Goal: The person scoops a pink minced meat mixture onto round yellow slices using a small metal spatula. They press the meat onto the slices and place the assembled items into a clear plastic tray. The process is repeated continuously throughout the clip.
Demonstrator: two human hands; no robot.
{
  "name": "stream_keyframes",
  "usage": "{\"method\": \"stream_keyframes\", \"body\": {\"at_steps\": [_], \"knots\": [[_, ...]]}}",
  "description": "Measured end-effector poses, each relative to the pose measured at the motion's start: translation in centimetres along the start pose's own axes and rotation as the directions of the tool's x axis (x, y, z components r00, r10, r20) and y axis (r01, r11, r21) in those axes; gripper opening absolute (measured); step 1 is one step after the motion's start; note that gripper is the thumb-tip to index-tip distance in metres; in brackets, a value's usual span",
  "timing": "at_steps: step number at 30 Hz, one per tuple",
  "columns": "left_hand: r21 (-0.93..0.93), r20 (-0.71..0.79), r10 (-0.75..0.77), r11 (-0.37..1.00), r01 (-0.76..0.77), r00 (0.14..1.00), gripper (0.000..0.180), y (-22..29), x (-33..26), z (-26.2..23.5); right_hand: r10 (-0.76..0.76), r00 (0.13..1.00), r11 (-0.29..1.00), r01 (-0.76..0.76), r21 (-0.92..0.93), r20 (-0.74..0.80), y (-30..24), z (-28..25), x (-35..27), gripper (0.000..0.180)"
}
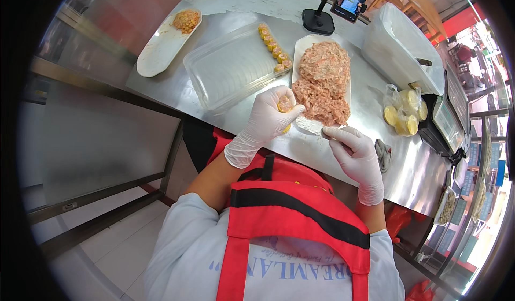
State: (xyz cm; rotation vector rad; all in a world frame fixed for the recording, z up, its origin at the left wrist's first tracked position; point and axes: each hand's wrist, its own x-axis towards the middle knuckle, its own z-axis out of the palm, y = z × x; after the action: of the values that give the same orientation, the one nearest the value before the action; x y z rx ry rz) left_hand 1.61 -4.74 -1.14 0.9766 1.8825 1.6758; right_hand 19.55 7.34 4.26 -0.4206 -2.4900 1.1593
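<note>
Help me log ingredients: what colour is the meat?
The meat is pink, paler at its far end, clearest in the head view.

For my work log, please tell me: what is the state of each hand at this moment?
Left hand: closed around a yellow-wrapped dumpling.
Right hand: closed, fingertips together; it appears to pinch a thin tool, mostly hidden.

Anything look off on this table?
Two minor oddities: a crumpled grey cloth lies untidily beside the right hand; at the far side of the table, a whitish surface layer ends raggedly, as if torn or peeling.
</note>
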Motion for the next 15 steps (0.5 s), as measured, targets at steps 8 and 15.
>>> {"method": "stream_keyframes", "body": {"at_steps": [8,15], "knots": [[-0.098,-0.067,-0.013,0.995,0.006,0.998,0.022,0.2,0.0,1.2,0.013,0.999,0.998,-0.011,0.066,-0.039,-0.7,2.3,0.5,0.024],[-0.165,-0.160,-0.135,0.980,0.108,0.978,0.023,-2.5,0.5,0.7,0.205,0.973,0.878,-0.231,0.420,0.108,0.9,1.8,-0.6,0.026]]}}
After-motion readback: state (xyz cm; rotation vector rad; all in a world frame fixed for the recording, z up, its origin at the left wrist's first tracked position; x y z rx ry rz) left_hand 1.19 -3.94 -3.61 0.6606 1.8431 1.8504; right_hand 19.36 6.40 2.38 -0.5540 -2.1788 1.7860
